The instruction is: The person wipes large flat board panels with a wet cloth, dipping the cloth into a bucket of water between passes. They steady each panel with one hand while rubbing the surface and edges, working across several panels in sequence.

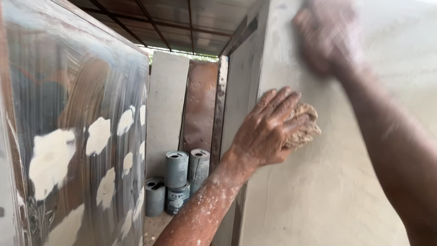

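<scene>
A glossy door with putty patches stands left. The left hand presses a wadded rag under curled fingers against the dusty panel. The blurred right hand rests higher; its grip cannot be told.

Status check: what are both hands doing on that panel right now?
Left hand pressing a tan rag to the grey panel. Right hand blurred, high on panel. Nothing in the way.

We find ourselves in a roofed finishing workshop. Left of our grips stands a glossy panel dabbed with filler patches, with dented paint tins stacked behind and more boards leaning under corrugated roofing.
</scene>
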